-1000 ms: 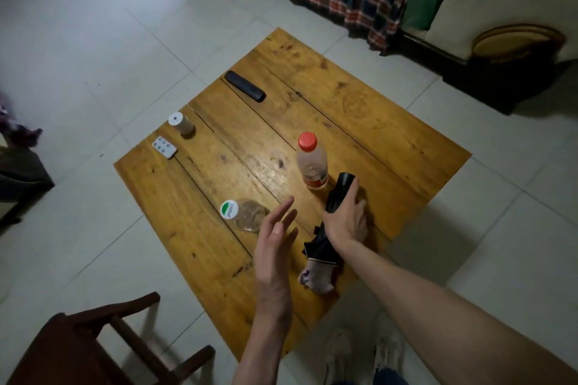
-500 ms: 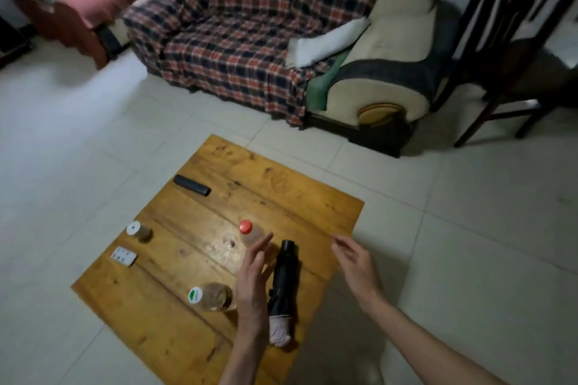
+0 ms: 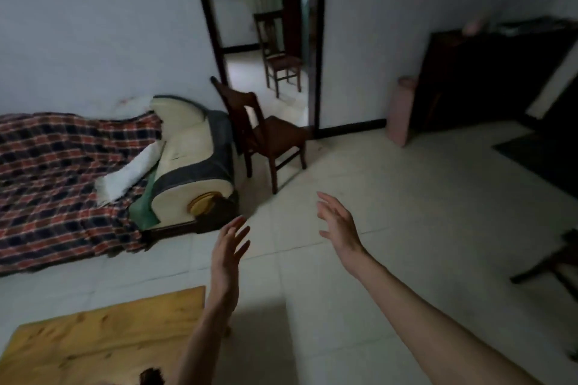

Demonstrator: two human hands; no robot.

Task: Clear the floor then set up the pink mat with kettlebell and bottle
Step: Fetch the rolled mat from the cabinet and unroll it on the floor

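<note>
A rolled pink mat (image 3: 399,109) stands upright against the wall, between the doorway and a dark cabinet (image 3: 488,72). My left hand (image 3: 228,251) and my right hand (image 3: 337,223) are both raised over the tiled floor, fingers spread, holding nothing. The low wooden table (image 3: 106,334) fills the bottom left corner; the tip of a black item (image 3: 151,377) shows at its near edge. No kettlebell or bottle is in view.
A sofa (image 3: 190,162) with a plaid blanket lines the left wall. A dark wooden chair (image 3: 266,134) stands beside it near the doorway. Another chair's legs (image 3: 553,266) poke in at the right edge. A dark floor mat (image 3: 544,159) lies at the right.
The view has swung up and right from the table to the room. My right hand let go of the black folded item on the table, and both hands lifted away, open.
</note>
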